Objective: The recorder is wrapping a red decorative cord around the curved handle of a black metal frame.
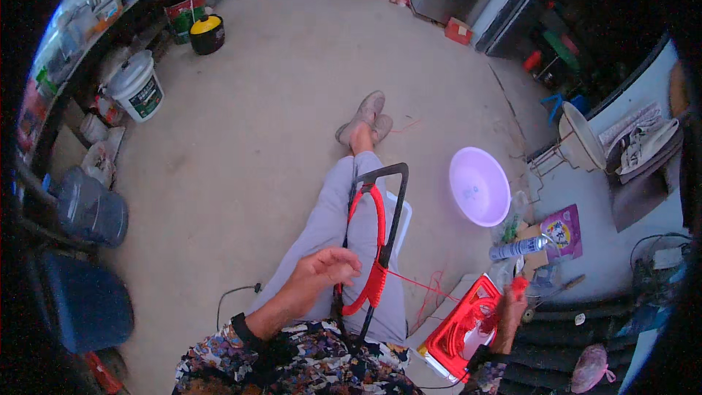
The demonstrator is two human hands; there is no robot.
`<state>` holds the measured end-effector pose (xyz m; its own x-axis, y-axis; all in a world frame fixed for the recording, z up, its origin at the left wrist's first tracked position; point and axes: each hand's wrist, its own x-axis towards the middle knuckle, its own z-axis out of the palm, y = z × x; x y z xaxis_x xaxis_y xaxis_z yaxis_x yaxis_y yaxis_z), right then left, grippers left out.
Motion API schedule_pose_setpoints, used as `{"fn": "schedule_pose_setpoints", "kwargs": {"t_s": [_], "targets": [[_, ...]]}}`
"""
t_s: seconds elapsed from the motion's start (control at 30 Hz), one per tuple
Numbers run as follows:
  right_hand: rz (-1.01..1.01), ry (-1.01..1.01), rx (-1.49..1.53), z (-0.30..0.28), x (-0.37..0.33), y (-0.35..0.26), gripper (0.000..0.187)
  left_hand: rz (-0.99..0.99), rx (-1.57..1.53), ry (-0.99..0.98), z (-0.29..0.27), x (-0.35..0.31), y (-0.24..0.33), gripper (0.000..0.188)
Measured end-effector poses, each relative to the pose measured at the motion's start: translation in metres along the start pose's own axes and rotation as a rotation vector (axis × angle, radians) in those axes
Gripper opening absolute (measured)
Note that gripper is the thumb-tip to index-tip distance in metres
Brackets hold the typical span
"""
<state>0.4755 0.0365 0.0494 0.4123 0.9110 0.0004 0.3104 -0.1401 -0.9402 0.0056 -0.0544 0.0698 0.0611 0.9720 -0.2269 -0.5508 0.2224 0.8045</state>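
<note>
A black metal frame [395, 208] lies along my lap, partly wrapped with red cord [376, 278]. My left hand [325, 267] hovers just left of the frame by the thick red wrapping, fingers curled; I cannot see whether it pinches the cord. A thin red strand [417, 284] runs from the wrapping to the right. My right hand [510, 311] is out at my right side, shut on a small red bundle of cord [518, 287]. Below it sits a red box [468, 325] holding loose red cord.
My legs stretch across the concrete floor to my shoes [365, 117]. A purple plastic basin [479, 184] and a spray can [515, 249] lie to the right. A white bucket [137, 86], water jugs [91, 208] and cluttered shelves line the left.
</note>
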Motion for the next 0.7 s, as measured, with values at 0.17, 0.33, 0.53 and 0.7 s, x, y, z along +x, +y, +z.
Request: {"fn": "schedule_pose_setpoints", "kwargs": {"t_s": [0.17,0.33,0.53,0.7], "targets": [[-0.065,-0.155,-0.220,0.074,-0.035,0.000,0.016,-0.110,-0.031,-0.034,0.014,0.002,0.003,0.030],[0.237,-0.571,0.169,0.157,-0.105,-0.094,0.025,-0.157,-0.065,-0.078,0.023,0.005,0.007,0.031],[0.305,-0.970,0.470,0.190,-0.151,-0.132,0.030,-0.137,-0.059,-0.043,0.035,0.010,0.006,0.028],[0.363,-0.971,0.482,0.183,-0.149,-0.118,0.032,-0.131,0.082,-0.019,0.035,0.013,0.007,0.029]]}}
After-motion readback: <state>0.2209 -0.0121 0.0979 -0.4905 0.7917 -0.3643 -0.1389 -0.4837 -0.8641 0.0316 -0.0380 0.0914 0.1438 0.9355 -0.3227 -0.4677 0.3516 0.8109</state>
